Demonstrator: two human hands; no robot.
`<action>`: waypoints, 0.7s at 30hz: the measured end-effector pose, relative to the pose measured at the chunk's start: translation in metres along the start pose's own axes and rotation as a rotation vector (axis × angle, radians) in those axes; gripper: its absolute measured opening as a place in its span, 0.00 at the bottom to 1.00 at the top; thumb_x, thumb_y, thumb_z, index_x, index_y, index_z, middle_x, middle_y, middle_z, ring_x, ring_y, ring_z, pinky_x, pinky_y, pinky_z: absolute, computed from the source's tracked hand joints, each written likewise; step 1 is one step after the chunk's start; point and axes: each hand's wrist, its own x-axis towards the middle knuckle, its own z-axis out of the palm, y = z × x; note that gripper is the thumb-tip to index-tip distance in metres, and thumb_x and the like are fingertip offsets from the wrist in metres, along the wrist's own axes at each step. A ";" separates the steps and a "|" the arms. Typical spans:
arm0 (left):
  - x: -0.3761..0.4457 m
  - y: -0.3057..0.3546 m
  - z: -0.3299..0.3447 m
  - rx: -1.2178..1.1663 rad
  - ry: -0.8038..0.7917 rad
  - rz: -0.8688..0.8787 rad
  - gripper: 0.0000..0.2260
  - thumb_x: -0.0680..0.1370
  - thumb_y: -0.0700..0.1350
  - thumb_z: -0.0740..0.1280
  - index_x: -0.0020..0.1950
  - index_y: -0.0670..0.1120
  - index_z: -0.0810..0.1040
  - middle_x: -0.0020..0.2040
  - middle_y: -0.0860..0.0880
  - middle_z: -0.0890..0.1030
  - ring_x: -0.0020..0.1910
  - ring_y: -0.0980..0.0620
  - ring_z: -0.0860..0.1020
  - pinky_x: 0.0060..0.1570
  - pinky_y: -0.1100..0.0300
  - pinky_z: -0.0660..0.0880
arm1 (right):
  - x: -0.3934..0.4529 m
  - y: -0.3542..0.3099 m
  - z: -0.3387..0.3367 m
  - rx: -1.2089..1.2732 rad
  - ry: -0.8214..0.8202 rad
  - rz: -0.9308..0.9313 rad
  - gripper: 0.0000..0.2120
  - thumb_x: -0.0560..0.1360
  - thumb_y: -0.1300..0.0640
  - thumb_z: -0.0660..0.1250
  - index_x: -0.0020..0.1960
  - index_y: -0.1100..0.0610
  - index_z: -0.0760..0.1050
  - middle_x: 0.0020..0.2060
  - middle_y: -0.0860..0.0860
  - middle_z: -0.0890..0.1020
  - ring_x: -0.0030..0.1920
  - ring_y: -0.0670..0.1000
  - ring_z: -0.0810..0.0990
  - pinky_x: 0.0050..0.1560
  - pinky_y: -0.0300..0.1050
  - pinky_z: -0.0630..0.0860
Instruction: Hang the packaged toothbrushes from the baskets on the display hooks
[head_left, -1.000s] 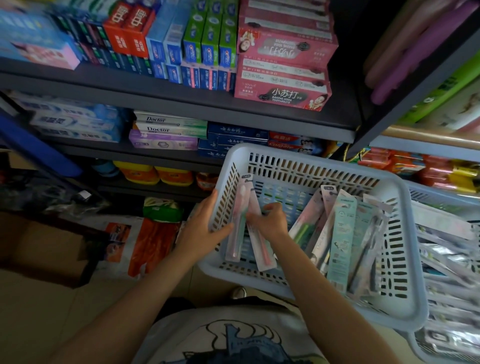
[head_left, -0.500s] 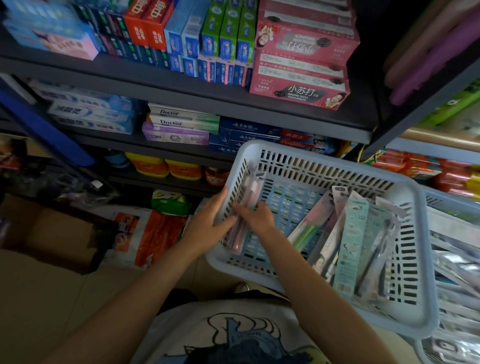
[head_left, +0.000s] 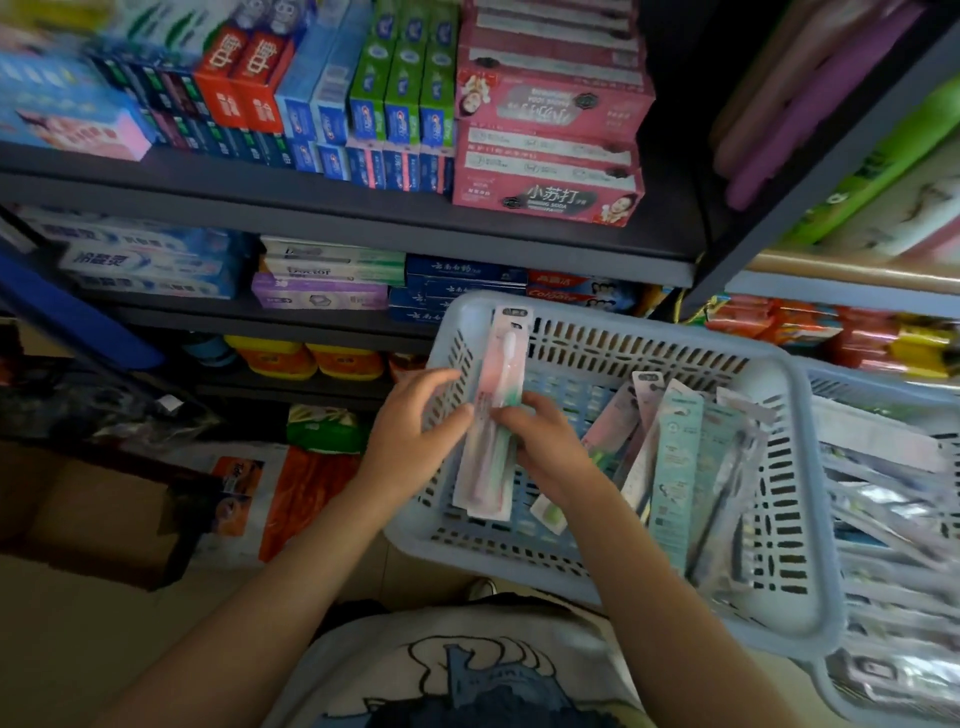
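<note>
both hands are in the pale blue basket (head_left: 613, 332), at the pick-up step. the left hand (head_left: 410, 447) and the right hand (head_left: 545, 447) pinch a small stack of pink toothbrush packs (head_left: 493, 415) between them, fingers curled on the two long edges. the stack stands tilted, with its hang-hole end at 12 o'clock, poking just past the basket's far rim, and its low end down in the basket. more toothbrush packs (head_left: 675, 467) lean in a heap at 3 o'clock from the hands. a second basket (head_left: 883, 395) of packs sits farther out at 3 o'clock.

no hooks show here, only shelves with toothpaste boxes (head_left: 400, 98) at 12 o'clock. i think the next move is to lift the stack clear of the basket, look up to find a hook, and slide each hole onto it. the packs look slippery, so one could drop.
</note>
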 end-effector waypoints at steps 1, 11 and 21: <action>0.004 0.011 0.006 -0.071 -0.048 -0.042 0.19 0.79 0.49 0.70 0.70 0.53 0.73 0.61 0.57 0.75 0.61 0.58 0.76 0.59 0.61 0.74 | -0.007 -0.004 -0.006 0.033 -0.006 -0.017 0.22 0.76 0.57 0.71 0.68 0.59 0.71 0.59 0.60 0.82 0.57 0.59 0.83 0.61 0.60 0.79; 0.007 0.053 0.093 -0.686 -0.556 -0.474 0.12 0.82 0.43 0.65 0.65 0.44 0.78 0.50 0.42 0.85 0.48 0.46 0.84 0.47 0.52 0.82 | -0.070 -0.012 -0.086 -0.395 0.162 -0.258 0.10 0.82 0.60 0.63 0.54 0.62 0.82 0.42 0.52 0.85 0.39 0.39 0.80 0.43 0.35 0.74; 0.037 0.043 0.149 -0.227 -0.453 -0.469 0.17 0.74 0.47 0.77 0.61 0.47 0.80 0.53 0.50 0.84 0.48 0.53 0.81 0.53 0.57 0.76 | -0.093 0.005 -0.165 -0.756 0.619 0.029 0.21 0.79 0.50 0.68 0.66 0.62 0.71 0.57 0.57 0.81 0.48 0.54 0.78 0.38 0.43 0.71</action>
